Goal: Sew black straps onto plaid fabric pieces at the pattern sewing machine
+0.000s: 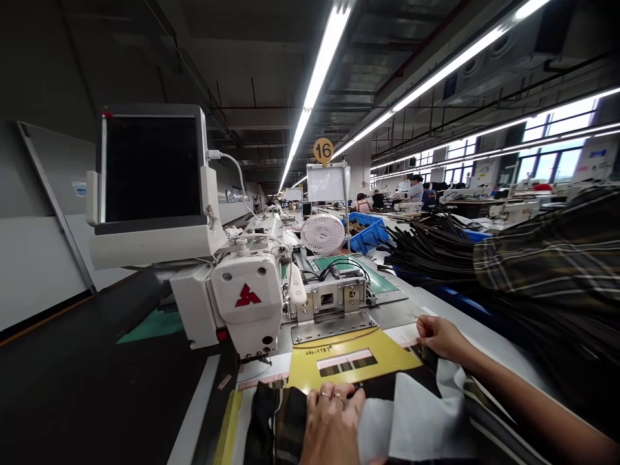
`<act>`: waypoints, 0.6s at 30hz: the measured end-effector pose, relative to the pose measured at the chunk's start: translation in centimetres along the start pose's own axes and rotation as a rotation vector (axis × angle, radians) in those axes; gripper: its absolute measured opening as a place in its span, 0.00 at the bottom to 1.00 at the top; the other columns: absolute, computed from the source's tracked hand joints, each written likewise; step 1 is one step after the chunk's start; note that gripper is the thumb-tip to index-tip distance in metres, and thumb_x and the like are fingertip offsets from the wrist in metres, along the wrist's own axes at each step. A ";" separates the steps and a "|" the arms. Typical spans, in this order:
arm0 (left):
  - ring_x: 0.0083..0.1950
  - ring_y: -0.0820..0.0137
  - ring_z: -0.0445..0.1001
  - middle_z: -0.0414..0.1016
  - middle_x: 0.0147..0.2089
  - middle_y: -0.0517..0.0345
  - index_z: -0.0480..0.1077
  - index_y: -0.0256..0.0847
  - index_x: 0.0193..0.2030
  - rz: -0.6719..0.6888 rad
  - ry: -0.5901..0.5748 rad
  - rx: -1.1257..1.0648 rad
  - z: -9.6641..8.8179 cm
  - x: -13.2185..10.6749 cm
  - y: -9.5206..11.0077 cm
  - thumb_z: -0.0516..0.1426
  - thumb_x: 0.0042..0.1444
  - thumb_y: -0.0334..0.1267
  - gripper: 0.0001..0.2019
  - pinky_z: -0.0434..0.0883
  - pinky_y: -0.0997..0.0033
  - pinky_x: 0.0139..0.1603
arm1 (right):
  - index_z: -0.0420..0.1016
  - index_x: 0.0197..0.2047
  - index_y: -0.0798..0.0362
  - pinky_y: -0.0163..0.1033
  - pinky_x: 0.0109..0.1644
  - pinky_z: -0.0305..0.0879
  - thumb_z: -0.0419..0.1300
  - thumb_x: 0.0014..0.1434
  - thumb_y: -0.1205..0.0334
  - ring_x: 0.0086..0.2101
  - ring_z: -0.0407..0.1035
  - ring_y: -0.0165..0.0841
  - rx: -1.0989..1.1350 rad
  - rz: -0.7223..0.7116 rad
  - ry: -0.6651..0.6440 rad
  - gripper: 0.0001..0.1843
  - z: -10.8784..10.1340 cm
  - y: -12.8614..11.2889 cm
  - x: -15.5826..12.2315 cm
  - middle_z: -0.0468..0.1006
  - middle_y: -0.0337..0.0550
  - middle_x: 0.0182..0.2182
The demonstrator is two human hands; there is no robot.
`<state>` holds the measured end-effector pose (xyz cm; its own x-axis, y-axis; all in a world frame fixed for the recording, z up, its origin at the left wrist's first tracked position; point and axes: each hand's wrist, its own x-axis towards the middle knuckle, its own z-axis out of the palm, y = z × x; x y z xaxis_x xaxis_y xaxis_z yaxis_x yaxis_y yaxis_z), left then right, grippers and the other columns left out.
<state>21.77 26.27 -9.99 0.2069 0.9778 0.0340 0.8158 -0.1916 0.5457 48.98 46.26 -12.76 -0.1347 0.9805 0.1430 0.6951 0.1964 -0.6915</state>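
Plaid fabric [276,420] is kept flat on the yellow template [387,352], left hand [334,423] pressed down, right hand [440,339] pinching the template edge [411,342].

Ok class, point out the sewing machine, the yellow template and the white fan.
Sewing machine [237,316], head view, white housing.
Yellow template [387,354], head view, upper face.
White fan [322,234], head view, round grille.

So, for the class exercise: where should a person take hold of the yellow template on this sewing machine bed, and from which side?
Probably by its right edge, coming from the right, next to the right hand. The yellow template lies flat, so the fingers need an exposed edge to lift. Its far end meets the metal plate, while dark plaid fabric under the left hand covers the near end.
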 end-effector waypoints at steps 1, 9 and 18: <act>0.61 0.52 0.54 0.62 0.60 0.56 0.63 0.50 0.60 -0.001 0.003 -0.003 0.0 0.0 0.0 0.60 0.41 0.48 0.35 0.43 0.50 0.65 | 0.55 0.18 0.51 0.31 0.25 0.49 0.55 0.35 0.70 0.20 0.55 0.24 -0.013 -0.004 0.006 0.10 0.0 0.1 0.0 0.60 0.29 0.14; 0.60 0.52 0.57 0.64 0.59 0.55 0.65 0.50 0.59 0.002 0.007 0.001 -0.4 0.1 0.1 0.57 0.44 0.54 0.33 0.47 0.50 0.63 | 0.55 0.19 0.52 0.31 0.27 0.51 0.55 0.37 0.71 0.22 0.56 0.25 -0.080 -0.037 0.039 0.09 0.2 0.6 0.1 0.63 0.30 0.16; 0.55 0.56 0.61 0.65 0.57 0.55 0.66 0.49 0.57 0.005 -0.005 0.182 -0.4 0.6 0.3 0.49 0.52 0.37 0.24 0.57 0.53 0.57 | 0.55 0.18 0.52 0.31 0.26 0.50 0.54 0.36 0.72 0.21 0.56 0.25 -0.082 -0.048 0.012 0.09 0.5 0.3 0.2 0.61 0.30 0.15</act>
<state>21.98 26.83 -9.48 0.2138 0.9764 0.0320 0.8989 -0.2095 0.3849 48.84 46.53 -13.29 -0.1610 0.9698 0.1833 0.7437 0.2413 -0.6234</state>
